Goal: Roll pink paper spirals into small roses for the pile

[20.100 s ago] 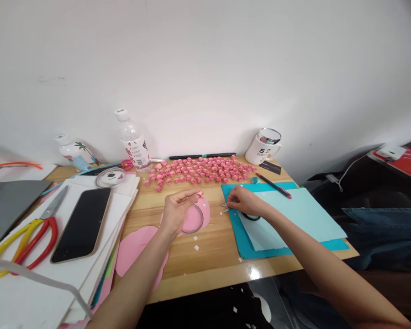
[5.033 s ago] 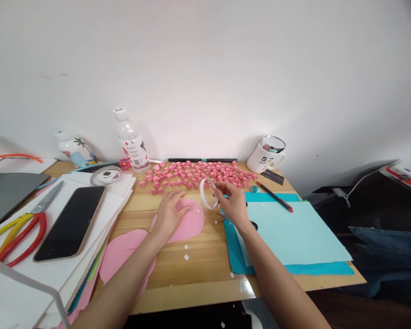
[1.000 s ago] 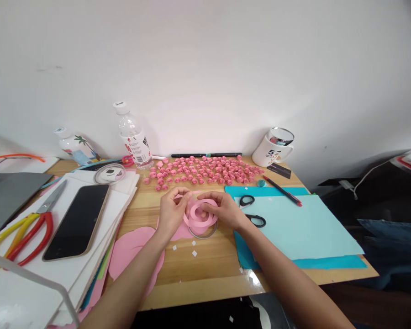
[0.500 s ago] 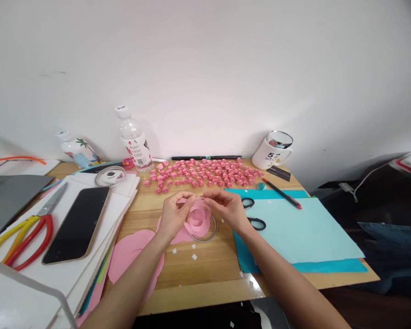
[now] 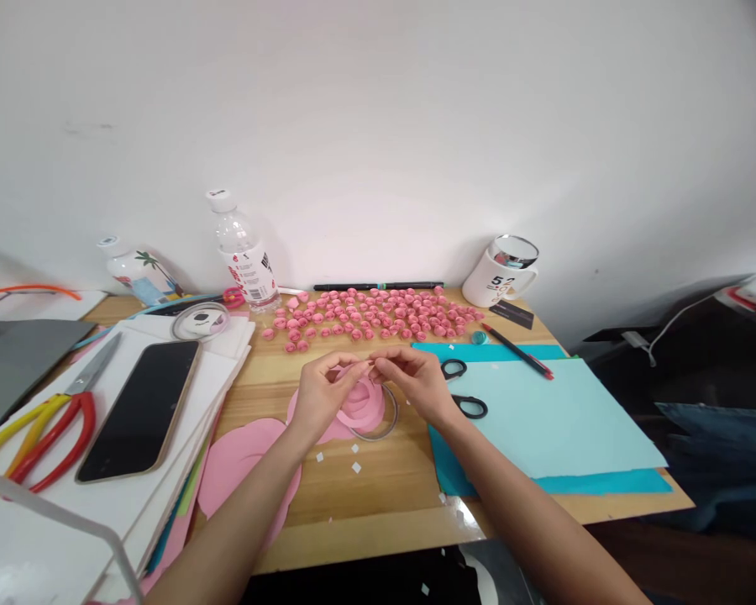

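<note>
My left hand (image 5: 324, 391) and my right hand (image 5: 417, 382) meet over the middle of the table, thumbs and fingers pinched together at the tips. Between them they hold the end of a pink paper spiral strip (image 5: 364, 410), whose loose coils hang below the fingers. The pinched end itself is mostly hidden by the fingertips. Under the coils lies a ring-shaped roll of tape (image 5: 393, 420), partly covered. More pink paper pieces (image 5: 243, 462) lie beneath and beside my left forearm. Beyond the hands are many small rolled pink paper roses (image 5: 378, 318).
Black-handled scissors (image 5: 472, 407) and light blue sheets (image 5: 560, 420) lie to the right, near a pen (image 5: 517, 351) and a mug (image 5: 501, 273). At left, a phone (image 5: 142, 412) and red-yellow scissors (image 5: 56, 428) rest on stacked paper. A bottle (image 5: 249, 260) stands behind.
The pink coils have drawn up closer beneath the fingers and look tighter. Both hands stay pinched in nearly the same place; the whole view has shifted slightly.
</note>
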Demonstrator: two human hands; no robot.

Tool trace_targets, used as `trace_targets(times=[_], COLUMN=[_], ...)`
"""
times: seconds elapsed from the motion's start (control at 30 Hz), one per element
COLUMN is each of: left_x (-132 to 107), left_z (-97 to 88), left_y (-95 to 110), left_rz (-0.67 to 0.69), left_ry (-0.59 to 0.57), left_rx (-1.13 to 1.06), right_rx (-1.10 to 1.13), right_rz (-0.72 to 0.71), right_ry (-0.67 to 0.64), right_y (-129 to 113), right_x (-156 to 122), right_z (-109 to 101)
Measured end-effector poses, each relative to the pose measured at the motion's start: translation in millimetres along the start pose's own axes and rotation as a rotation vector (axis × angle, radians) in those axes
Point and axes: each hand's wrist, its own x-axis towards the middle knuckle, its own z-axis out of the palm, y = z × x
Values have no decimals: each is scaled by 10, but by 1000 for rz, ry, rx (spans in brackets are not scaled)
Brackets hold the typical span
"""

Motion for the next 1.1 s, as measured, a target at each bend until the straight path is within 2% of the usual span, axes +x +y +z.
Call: trace_targets(times=[0.23, 0.67, 1.1], left_x=[5, 8, 2], left_z=[-7, -30, -8], left_y=[13, 4, -5], left_rz=[-33, -46, -63], left_ry=[-45, -46, -51], left_rx=[-17, -21, -44], right_rx=[162, 164, 139], right_rz=[76, 114, 103], right_ry=[-15, -99, -15], right_y=[0, 12, -25], right_x=[31, 34, 6], right_z=[-72, -101, -7])
